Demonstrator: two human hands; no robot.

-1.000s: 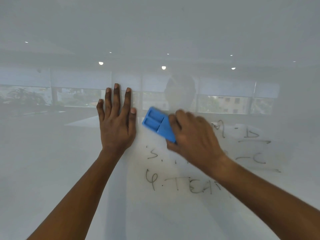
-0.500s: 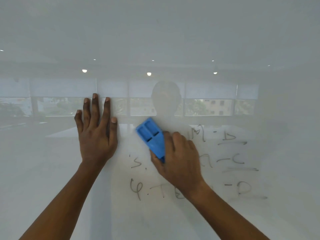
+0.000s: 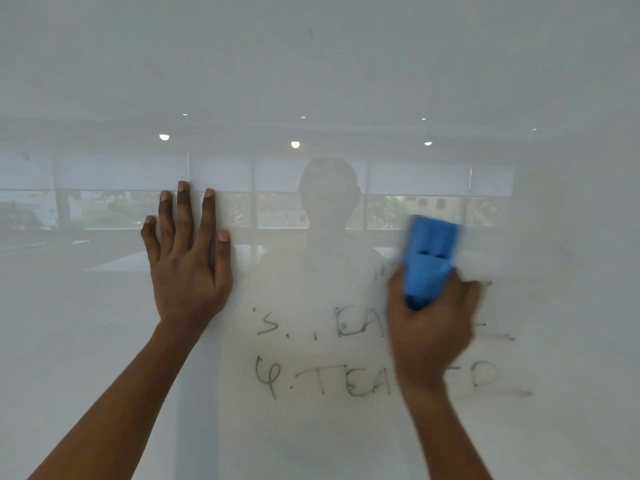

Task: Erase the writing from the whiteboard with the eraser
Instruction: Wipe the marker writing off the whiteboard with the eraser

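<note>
Left hand [image 3: 187, 265] flat on the whiteboard [image 3: 104, 341], fingers spread, holding nothing. Right hand [image 3: 431, 327] wrapped around the lower end of the blue eraser [image 3: 431, 261], both blurred. Eraser stands near upright against the board, right of centre, just above the writing [image 3: 322, 355]. 2 lines of dark marker remain below: an upper one starting "S." and a lower one starting "4. TEA", both partly hidden behind the right hand and wrist. Board is glossy, with reflected windows and ceiling lights [image 3: 295, 144].
</note>
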